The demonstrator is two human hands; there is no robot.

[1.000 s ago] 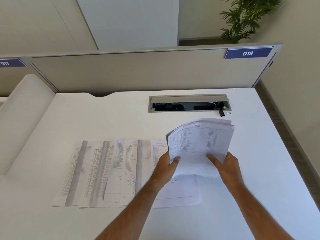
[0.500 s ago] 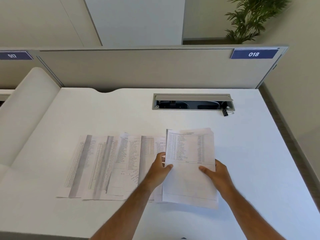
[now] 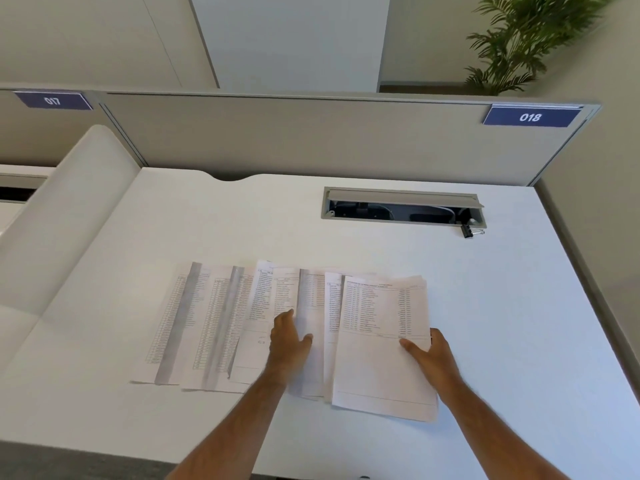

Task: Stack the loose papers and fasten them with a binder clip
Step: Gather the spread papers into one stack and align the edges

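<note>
The left hand (image 3: 289,344) is motion-blurred, so how its fingers (image 3: 286,317) lie on the spread papers (image 3: 221,320) cannot be told. The right hand (image 3: 431,355) has its fingers tucked under the gathered stack (image 3: 382,344), hidden. The sheets' print is too small to read, and the binder clip (image 3: 468,231) is tiny.

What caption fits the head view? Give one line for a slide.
Right hand holds the stack on the desk; left hand reaches the spread sheets; clip waits.
</note>
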